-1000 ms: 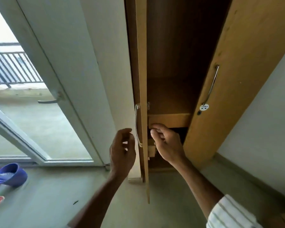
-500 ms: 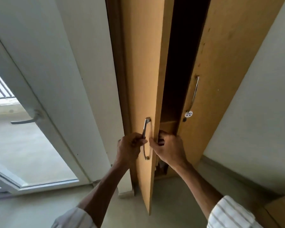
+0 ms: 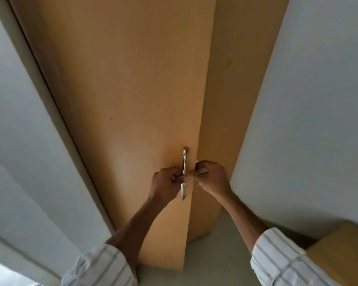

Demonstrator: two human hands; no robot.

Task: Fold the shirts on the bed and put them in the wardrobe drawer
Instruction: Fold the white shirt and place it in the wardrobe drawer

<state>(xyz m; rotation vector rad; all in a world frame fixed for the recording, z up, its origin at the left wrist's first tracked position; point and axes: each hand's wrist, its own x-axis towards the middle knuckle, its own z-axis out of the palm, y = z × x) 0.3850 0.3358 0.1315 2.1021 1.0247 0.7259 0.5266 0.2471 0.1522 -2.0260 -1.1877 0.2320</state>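
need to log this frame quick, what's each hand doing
left hand: closed on the wardrobe door handle
right hand: fingers curled at the door edge; what it holds cannot be told

The wardrobe door (image 3: 132,100) under my left hand (image 3: 165,180) looks like matt, smooth wood laminate in a warm tan, and the door beside it (image 3: 232,100) has the same flat finish. The handle (image 3: 184,162) in my grip is polished metal, bright and glossy. My sleeves (image 3: 99,267) are soft woven cloth, pale with dull stripes; the wall (image 3: 308,120) is smooth matt paint, and the floor (image 3: 215,254) looks matt and even.
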